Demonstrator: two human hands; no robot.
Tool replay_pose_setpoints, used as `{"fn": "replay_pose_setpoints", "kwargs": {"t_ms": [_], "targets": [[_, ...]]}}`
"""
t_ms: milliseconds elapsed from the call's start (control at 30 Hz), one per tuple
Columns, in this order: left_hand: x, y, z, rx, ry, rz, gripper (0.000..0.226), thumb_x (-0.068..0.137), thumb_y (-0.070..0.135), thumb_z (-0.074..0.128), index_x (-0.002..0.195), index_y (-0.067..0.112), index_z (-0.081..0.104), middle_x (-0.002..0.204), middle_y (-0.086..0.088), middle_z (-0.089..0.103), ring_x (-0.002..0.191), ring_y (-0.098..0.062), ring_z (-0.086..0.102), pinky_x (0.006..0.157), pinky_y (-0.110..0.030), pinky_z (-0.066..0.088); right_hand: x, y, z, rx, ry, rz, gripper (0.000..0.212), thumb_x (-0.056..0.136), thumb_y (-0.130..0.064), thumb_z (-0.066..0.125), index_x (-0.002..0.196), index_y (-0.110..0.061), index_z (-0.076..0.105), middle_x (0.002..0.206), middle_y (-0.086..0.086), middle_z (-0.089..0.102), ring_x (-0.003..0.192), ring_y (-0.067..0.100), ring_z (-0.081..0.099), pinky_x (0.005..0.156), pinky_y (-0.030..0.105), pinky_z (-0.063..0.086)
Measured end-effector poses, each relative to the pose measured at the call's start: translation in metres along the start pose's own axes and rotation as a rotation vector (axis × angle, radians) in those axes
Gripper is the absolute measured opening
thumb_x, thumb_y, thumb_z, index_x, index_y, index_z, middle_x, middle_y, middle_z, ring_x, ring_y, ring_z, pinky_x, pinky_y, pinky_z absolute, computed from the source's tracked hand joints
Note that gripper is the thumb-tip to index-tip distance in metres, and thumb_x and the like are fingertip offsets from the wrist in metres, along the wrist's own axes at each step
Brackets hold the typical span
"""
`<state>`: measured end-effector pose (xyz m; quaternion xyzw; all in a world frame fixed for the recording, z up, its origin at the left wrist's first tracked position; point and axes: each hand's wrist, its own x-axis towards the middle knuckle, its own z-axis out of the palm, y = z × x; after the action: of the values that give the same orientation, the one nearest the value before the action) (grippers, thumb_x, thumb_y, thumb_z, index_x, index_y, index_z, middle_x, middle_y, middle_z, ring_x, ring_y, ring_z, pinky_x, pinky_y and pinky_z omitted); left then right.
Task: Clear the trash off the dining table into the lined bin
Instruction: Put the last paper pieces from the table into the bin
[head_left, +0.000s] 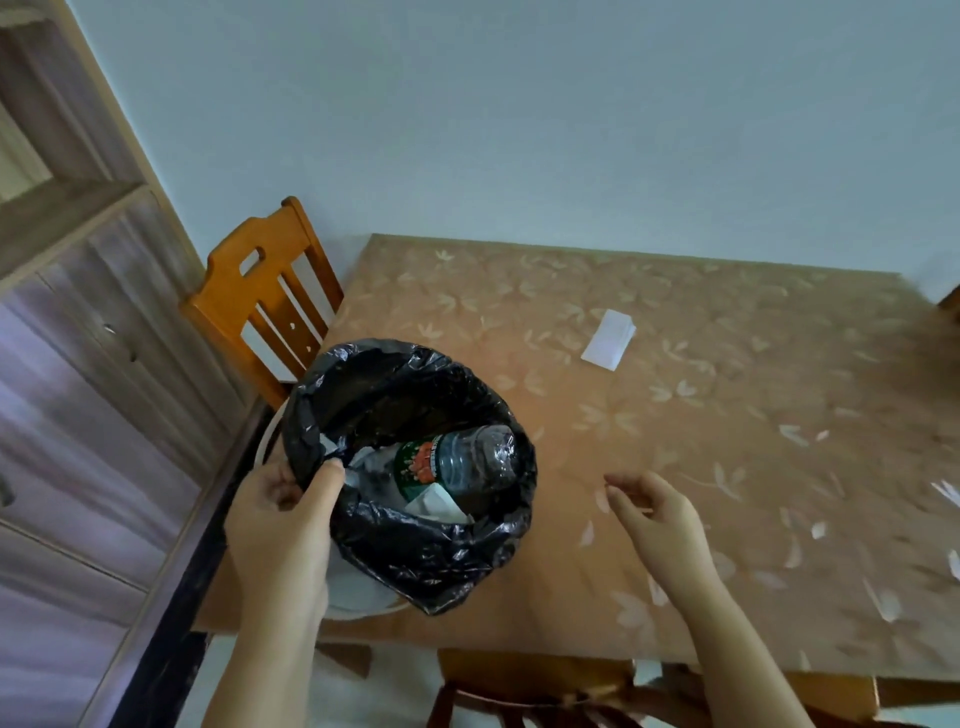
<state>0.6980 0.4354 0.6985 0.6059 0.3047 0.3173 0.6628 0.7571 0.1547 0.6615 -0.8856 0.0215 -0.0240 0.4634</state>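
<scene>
We see the left hand (283, 512) gripping the near rim of the bin (363, 597), fingers pinching the black liner (415, 384) at its edge. The bin sits at the left corner of the surface (701, 441). Inside it lie a clear plastic bottle (457, 460) with a green and red label and some white paper (434, 504). The right hand (657, 512) hovers over the surface just right of the bin, fingers loosely curled and holding nothing. A folded white paper slip (609, 339) lies farther back on the surface, well apart from the bin. A wooden chair (260, 296) stands behind the bin.
</scene>
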Motion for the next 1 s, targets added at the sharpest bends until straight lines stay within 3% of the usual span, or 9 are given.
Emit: {"fn": "replay_pose_setpoints", "kwargs": {"t_ms": [167, 367, 500, 767, 900, 1000], "targets": [[0.011, -0.002, 0.002, -0.001, 0.01, 0.01, 0.018, 0.072, 0.019, 0.069, 0.066, 0.02, 0.053, 0.071, -0.004, 0.053, 0.066, -0.02, 0.05, 0.062, -0.037, 0.044, 0.007, -0.001, 0.015, -0.028, -0.047, 0.015, 0.011, 0.085, -0.018, 0.057, 0.092, -0.025, 0.063, 0.092, -0.007, 0.064, 0.079, -0.004, 0.055, 0.059, 0.008, 0.039], [0.063, -0.004, 0.007, 0.014, -0.123, -0.024, 0.019, 0.074, 0.019, 0.068, 0.061, 0.025, 0.055, 0.069, -0.002, 0.055, 0.062, -0.012, 0.055, 0.06, -0.034, 0.045, 0.017, -0.015, 0.05, -0.034, 0.028, 0.079, 0.011, 0.085, -0.018, 0.058, 0.092, -0.023, 0.064, 0.091, -0.005, 0.065, 0.079, -0.004, 0.055, 0.062, 0.008, 0.038], [0.115, -0.009, 0.009, 0.019, -0.256, -0.071, 0.013, 0.063, 0.028, 0.067, 0.068, 0.02, 0.058, 0.075, -0.008, 0.061, 0.071, -0.022, 0.06, 0.063, -0.036, 0.049, 0.019, -0.034, 0.093, -0.037, 0.133, 0.146, 0.012, 0.083, -0.015, 0.06, 0.087, -0.025, 0.064, 0.086, -0.006, 0.065, 0.074, -0.006, 0.054, 0.057, 0.0, 0.038], [0.211, -0.005, 0.007, 0.075, -0.473, -0.065, 0.005, 0.061, 0.032, 0.069, 0.064, 0.031, 0.065, 0.069, -0.002, 0.066, 0.069, -0.02, 0.065, 0.061, -0.035, 0.054, 0.02, -0.082, 0.175, 0.009, 0.233, 0.293, 0.011, 0.083, -0.015, 0.059, 0.089, -0.022, 0.065, 0.089, -0.004, 0.066, 0.079, 0.004, 0.058, 0.063, 0.013, 0.04], [0.23, -0.008, 0.014, 0.069, -0.505, -0.04, 0.022, 0.059, 0.037, 0.069, 0.073, 0.022, 0.062, 0.074, -0.005, 0.068, 0.073, -0.023, 0.067, 0.061, -0.034, 0.052, 0.029, -0.093, 0.179, -0.019, 0.27, 0.324, 0.011, 0.083, -0.014, 0.06, 0.09, -0.022, 0.065, 0.088, -0.004, 0.066, 0.079, 0.008, 0.059, 0.068, 0.023, 0.042], [0.239, -0.012, 0.026, 0.082, -0.519, -0.006, 0.025, 0.056, 0.044, 0.069, 0.071, 0.025, 0.062, 0.074, -0.003, 0.067, 0.071, -0.02, 0.066, 0.062, -0.034, 0.05, 0.042, -0.091, 0.176, -0.042, 0.315, 0.33, 0.012, 0.082, -0.013, 0.06, 0.089, -0.021, 0.065, 0.084, -0.006, 0.065, 0.076, 0.001, 0.057, 0.064, 0.018, 0.041]]}}
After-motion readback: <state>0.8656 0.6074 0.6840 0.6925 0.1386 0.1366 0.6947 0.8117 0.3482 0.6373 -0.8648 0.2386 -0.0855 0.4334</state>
